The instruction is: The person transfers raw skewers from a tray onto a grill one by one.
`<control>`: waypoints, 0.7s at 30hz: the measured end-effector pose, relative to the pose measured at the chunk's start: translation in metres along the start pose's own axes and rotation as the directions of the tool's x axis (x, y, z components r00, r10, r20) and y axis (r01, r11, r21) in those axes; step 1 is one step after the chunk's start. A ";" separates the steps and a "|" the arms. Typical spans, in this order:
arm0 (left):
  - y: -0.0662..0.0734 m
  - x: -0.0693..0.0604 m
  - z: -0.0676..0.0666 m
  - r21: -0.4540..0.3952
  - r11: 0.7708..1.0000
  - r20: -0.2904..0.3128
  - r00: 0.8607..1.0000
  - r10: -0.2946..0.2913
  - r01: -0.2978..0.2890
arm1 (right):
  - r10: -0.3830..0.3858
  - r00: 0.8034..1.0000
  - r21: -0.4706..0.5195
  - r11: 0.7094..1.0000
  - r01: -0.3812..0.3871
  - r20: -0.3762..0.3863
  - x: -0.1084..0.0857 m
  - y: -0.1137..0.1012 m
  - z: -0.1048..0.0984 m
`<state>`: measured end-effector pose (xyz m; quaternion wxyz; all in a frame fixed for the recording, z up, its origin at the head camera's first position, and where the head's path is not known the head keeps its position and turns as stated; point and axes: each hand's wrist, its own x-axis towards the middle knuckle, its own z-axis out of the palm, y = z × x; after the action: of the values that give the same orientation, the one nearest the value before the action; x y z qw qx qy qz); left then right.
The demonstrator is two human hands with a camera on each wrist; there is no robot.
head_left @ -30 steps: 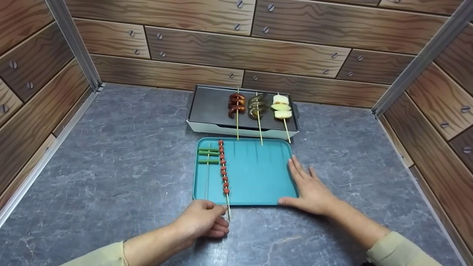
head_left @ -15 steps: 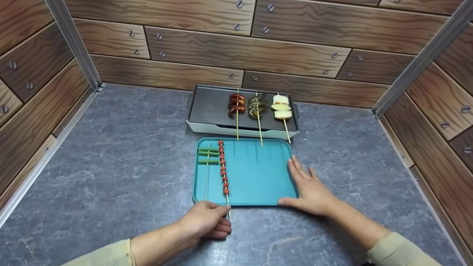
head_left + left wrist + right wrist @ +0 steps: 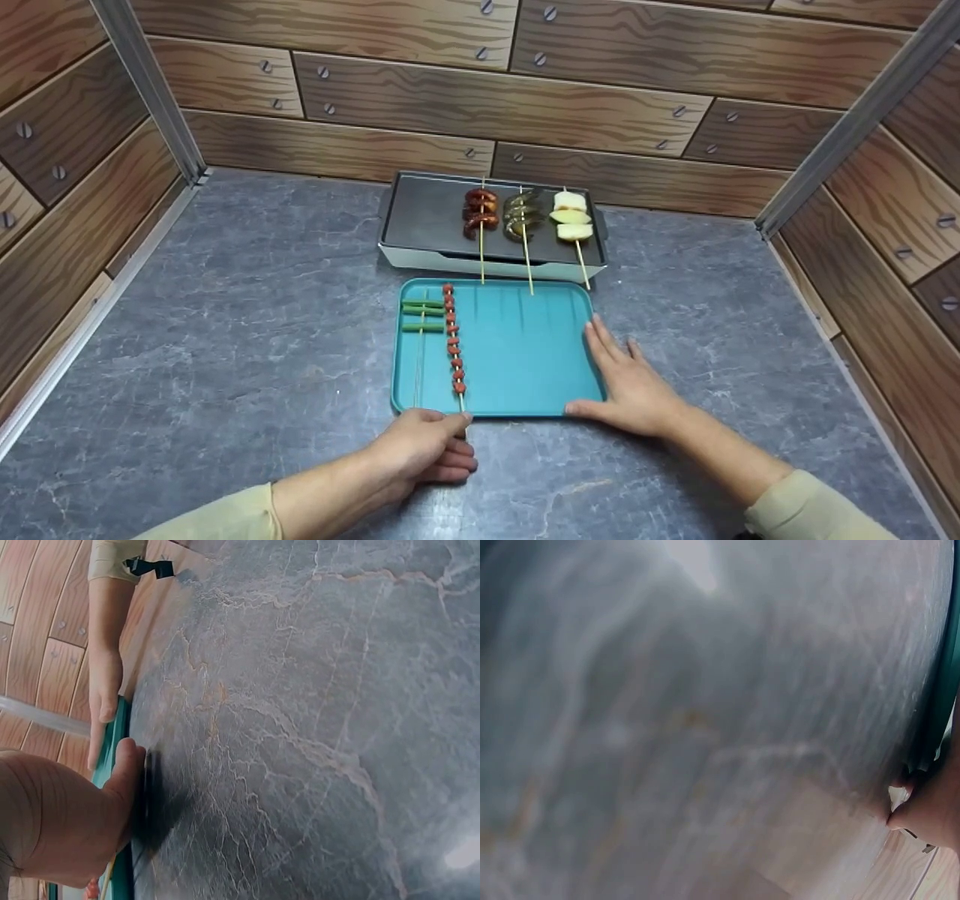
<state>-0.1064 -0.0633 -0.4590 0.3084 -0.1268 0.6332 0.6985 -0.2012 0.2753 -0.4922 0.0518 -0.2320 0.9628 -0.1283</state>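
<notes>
In the head view my left hand (image 3: 426, 448) is at the tray's front edge, thumb and forefinger pinching the bare stick end of a skewer of small red pieces (image 3: 454, 349). That skewer lies lengthwise on a teal tray (image 3: 525, 360). Left of it lies a skewer with green stalk pieces (image 3: 423, 328). My right hand (image 3: 634, 386) rests against the tray's right side, fingers spread and thumb at the near corner. The left wrist view shows the left hand (image 3: 67, 821) beside the tray edge (image 3: 118, 731). In the right wrist view only part of a hand (image 3: 930, 814) shows.
Behind the tray stands a dark flat griddle (image 3: 431, 217). Across it lie a brown-red skewer (image 3: 481, 214), a shrimp skewer (image 3: 523, 217) and a skewer of pale chunks (image 3: 572, 217), their sticks jutting toward the tray. Wood-patterned walls (image 3: 420, 90) enclose the grey marbled table (image 3: 262, 300).
My left hand has shifted slightly right along the tray's front edge, its thumb now over the red skewer's stick. The right hand, tray and skewers look unmoved.
</notes>
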 end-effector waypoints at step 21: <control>-0.002 0.005 0.007 -0.091 0.995 0.032 0.999 0.036 -0.033 | -0.031 0.999 -0.011 0.999 0.031 -0.010 -0.001 0.002 0.002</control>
<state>-0.1075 -0.0555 -0.4622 0.3007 -0.1179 0.5979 0.7336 -0.2014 0.2771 -0.4945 0.0435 -0.2466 0.9600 -0.1249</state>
